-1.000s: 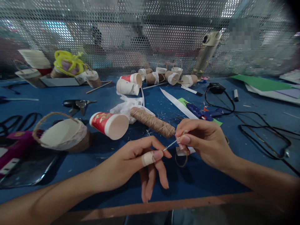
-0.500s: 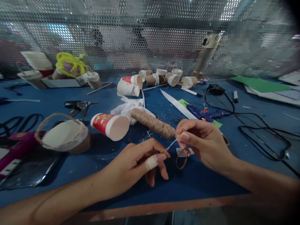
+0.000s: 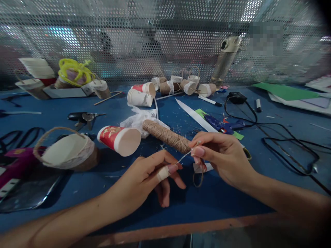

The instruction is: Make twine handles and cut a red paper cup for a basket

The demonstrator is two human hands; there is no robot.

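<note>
My left hand (image 3: 152,174), with a pale bandage on its thumb, pinches one end of a thin whitish strand (image 3: 184,156) between thumb and index finger. The strand runs to the fingertips of my right hand (image 3: 217,153), closed in a pinch on its other end. Below those right fingers hangs a small loop of brown twine (image 3: 198,178); how it joins the strand is hidden. Just behind both hands lies a roll of brown twine (image 3: 167,136). A red and white paper cup (image 3: 117,139) rests on its side left of the roll.
A lace-trimmed basket (image 3: 69,151) with a twine handle stands left, near a purple glue gun (image 3: 19,162). A blue glue gun (image 3: 219,124) and black cable (image 3: 284,139) lie right. Small cup baskets (image 3: 188,86) sit by the perforated metal screen (image 3: 181,44).
The view has shifted slightly, and most things appear a little further left. The strand now bends a little between my hands, which keep nearly the same pose.
</note>
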